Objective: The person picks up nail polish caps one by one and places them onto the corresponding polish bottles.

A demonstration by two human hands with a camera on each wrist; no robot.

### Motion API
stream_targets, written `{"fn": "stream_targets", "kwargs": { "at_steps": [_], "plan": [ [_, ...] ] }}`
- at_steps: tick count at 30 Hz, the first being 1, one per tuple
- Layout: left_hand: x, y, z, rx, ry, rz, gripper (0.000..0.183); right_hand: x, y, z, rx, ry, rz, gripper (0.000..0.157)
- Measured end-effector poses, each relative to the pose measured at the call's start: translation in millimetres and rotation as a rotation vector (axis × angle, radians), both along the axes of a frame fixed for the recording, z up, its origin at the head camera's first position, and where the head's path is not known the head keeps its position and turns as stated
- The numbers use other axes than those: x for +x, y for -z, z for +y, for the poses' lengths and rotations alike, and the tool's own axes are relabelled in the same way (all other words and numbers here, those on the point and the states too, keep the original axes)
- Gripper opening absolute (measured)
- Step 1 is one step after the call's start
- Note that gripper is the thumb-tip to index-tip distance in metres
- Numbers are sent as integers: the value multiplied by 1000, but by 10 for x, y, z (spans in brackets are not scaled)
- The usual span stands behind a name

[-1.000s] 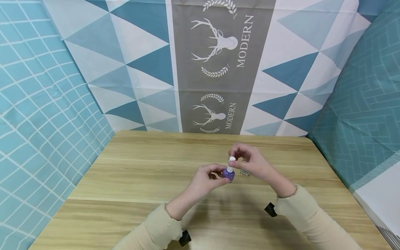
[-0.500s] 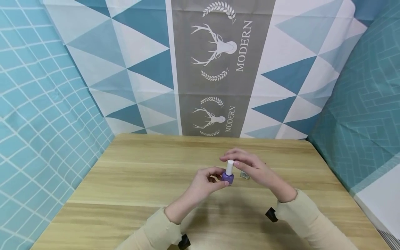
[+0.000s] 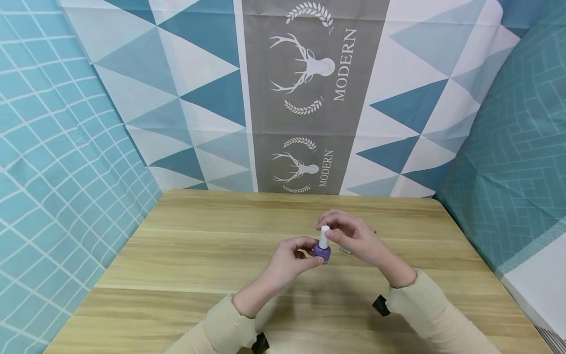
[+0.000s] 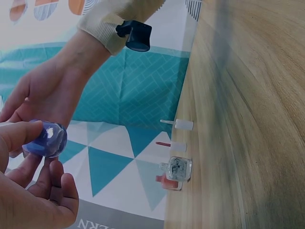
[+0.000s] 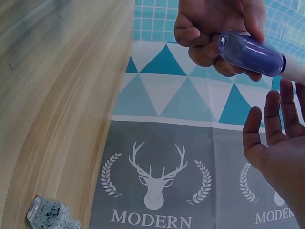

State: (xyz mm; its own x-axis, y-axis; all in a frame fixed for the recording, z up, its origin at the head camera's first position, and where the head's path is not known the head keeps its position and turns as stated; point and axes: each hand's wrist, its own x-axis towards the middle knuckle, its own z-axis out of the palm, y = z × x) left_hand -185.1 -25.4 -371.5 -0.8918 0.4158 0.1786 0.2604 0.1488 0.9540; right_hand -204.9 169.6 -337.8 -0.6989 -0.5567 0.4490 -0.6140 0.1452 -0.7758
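My left hand point(image 3: 289, 255) holds a small bottle of purple nail polish point(image 3: 322, 252) upright between thumb and fingers, above the table. Its tall white cap point(image 3: 324, 237) is on the bottle's neck. Around that cap my right hand point(image 3: 353, 235) reaches from the right, thumb against its near side and bent fingers behind. In the right wrist view the purple bottle point(image 5: 252, 53) lies across the left hand's fingers, with the right fingertips close to the cap point(image 5: 293, 69). The left wrist view shows the bottle's glass base point(image 4: 50, 140); there the cap is hidden.
On the wooden table point(image 3: 199, 246), beyond the right hand, stand a glittery clear polish bottle point(image 4: 179, 169) and a pinkish-red bottle point(image 4: 167, 182). Two white brush caps point(image 4: 184, 124) lie beside them. Patterned cloth point(image 3: 212, 98) hangs behind the table and along both sides.
My right fingers straightened and lifted off the cap half a second ago, and now bend around it again. The left hand keeps its hold on the bottle.
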Motion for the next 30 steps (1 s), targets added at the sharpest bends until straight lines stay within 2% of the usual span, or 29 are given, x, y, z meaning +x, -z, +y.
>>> {"fn": "stream_targets", "kwargs": {
  "at_steps": [3, 5, 13, 18, 25, 30],
  "plan": [
    [-6, -4, -3, -5, -4, -5, 24, -14, -6, -19, -1, 12, -1, 17],
    [-47, 63, -4, -1, -5, 6, 24, -22, -7, -31, -2, 15, 5, 16],
    [-51, 60, -10, 2, -6, 20, 24, -43, -11, -63, -35, 12, -27, 13],
    [-47, 62, -4, 11, 2, 27, 24, -55, -7, -72, -24, 17, -16, 16],
    [-53, 53, -26, 1, -16, 29, 25, -33, -11, -46, 53, 51, -19, 27],
    [-14, -8, -32, -7, -25, 27, 24, -8, -40, -37, 55, 14, -31, 30]
  ]
}}
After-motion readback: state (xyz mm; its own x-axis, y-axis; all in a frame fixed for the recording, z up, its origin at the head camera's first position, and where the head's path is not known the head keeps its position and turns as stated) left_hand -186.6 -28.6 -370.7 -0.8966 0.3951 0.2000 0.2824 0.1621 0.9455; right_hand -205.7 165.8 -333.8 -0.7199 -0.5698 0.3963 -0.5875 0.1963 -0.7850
